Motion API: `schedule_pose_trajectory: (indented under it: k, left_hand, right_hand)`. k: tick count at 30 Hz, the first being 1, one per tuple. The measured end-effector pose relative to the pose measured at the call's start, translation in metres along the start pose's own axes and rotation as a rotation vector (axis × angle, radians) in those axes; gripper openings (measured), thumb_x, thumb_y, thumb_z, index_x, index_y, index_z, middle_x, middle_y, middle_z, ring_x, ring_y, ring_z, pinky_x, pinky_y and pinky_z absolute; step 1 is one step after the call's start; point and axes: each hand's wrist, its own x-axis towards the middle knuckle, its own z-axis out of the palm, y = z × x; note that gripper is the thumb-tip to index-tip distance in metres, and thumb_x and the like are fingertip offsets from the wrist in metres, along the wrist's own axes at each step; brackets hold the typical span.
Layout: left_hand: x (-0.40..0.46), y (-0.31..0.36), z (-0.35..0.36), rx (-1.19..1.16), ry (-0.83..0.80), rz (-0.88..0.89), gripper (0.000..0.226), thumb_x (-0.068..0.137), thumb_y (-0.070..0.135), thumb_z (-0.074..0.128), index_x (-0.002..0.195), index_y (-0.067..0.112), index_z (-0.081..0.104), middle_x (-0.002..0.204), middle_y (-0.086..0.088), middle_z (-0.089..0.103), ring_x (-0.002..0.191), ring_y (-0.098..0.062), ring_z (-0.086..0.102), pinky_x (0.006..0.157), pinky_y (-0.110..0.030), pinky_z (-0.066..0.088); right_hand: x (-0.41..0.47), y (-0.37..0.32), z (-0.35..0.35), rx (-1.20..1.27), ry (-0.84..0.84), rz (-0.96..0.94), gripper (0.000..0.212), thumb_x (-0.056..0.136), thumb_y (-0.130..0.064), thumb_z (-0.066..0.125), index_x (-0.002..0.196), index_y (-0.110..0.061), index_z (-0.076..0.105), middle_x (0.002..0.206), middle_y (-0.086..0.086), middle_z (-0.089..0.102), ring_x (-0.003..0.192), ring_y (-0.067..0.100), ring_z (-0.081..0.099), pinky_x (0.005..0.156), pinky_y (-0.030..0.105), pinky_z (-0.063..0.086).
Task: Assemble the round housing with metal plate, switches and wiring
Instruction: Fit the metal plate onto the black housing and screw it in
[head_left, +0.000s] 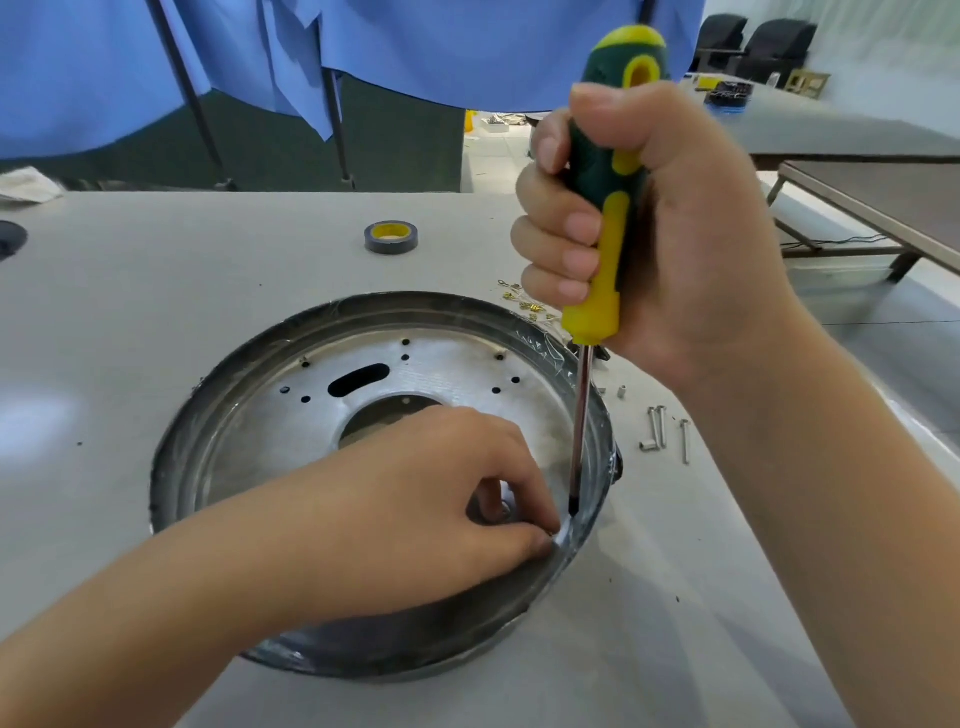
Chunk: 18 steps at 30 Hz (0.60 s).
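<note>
The right hand (660, 228) clenched the screwdriver (605, 208) upright, its tip just beside the left hand's (436, 499) pinched fingertips (540, 543). They seemed to steady a screw, hidden, on the plate (291, 410) inside the housing (176, 447).

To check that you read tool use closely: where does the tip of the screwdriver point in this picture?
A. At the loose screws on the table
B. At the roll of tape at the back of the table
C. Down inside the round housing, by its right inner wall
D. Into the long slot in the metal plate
C: the right hand holds the screwdriver upright, its tip down inside the round housing at the right inner wall, beside the left hand fingertips.
</note>
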Motion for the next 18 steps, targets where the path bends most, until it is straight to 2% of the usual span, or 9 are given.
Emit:
schedule_pose_trajectory:
  k: [5,9,11,14,15,18]
  left_hand:
    - [-0.001,0.002,0.000,0.057,0.024,0.016,0.010,0.080,0.045,0.067,0.087,0.038,0.070,0.095,0.025,0.062,0.088,0.005,0.061,0.078,-0.025,0.053]
    - [-0.003,0.005,0.000,0.143,0.026,0.007,0.021,0.077,0.054,0.058,0.087,0.038,0.068,0.096,0.028,0.059,0.089,0.007,0.058,0.078,-0.022,0.051]
    - [-0.004,0.007,0.000,0.181,0.016,0.001,0.029,0.074,0.059,0.051,0.088,0.038,0.066,0.097,0.029,0.057,0.091,0.008,0.056,0.078,-0.020,0.050]
    - [-0.004,0.011,0.002,0.211,0.010,-0.004,0.032,0.073,0.061,0.047,0.089,0.039,0.064,0.100,0.031,0.055,0.092,0.009,0.053,0.078,-0.018,0.048]
    - [-0.003,0.012,0.003,0.218,0.011,-0.003,0.030,0.074,0.060,0.048,0.089,0.039,0.063,0.101,0.033,0.054,0.092,0.009,0.053,0.078,-0.017,0.048]
    - [-0.003,0.013,0.004,0.225,0.020,-0.010,0.026,0.076,0.058,0.051,0.088,0.038,0.063,0.101,0.035,0.053,0.091,0.009,0.053,0.076,-0.017,0.048]
  right_hand:
    - [-0.002,-0.006,-0.004,-0.326,-0.004,0.048,0.021,0.082,-0.029,0.051,0.072,-0.011,0.054,0.057,0.002,0.054,0.053,0.017,0.051,0.054,0.029,0.048]
    - [-0.009,-0.023,-0.010,-0.678,-0.002,-0.001,0.023,0.079,-0.038,0.063,0.060,-0.025,0.065,0.066,-0.003,0.067,0.064,0.011,0.063,0.065,0.021,0.051]
    - [-0.015,-0.030,-0.011,-0.813,0.001,-0.025,0.023,0.078,-0.045,0.061,0.062,-0.029,0.067,0.070,-0.005,0.071,0.071,0.011,0.068,0.070,0.024,0.055]
    - [-0.022,-0.036,-0.010,-0.954,0.021,-0.047,0.034,0.082,-0.052,0.063,0.073,-0.019,0.066,0.079,-0.004,0.073,0.077,0.015,0.070,0.081,0.027,0.056]
    - [-0.024,-0.037,-0.008,-0.976,0.021,-0.048,0.039,0.082,-0.053,0.062,0.078,-0.014,0.066,0.080,-0.001,0.073,0.076,0.018,0.070,0.080,0.024,0.055]
    - [-0.026,-0.038,-0.004,-1.014,-0.010,-0.033,0.047,0.077,-0.054,0.063,0.082,-0.007,0.063,0.079,0.008,0.070,0.064,0.019,0.068,0.056,0.017,0.054]
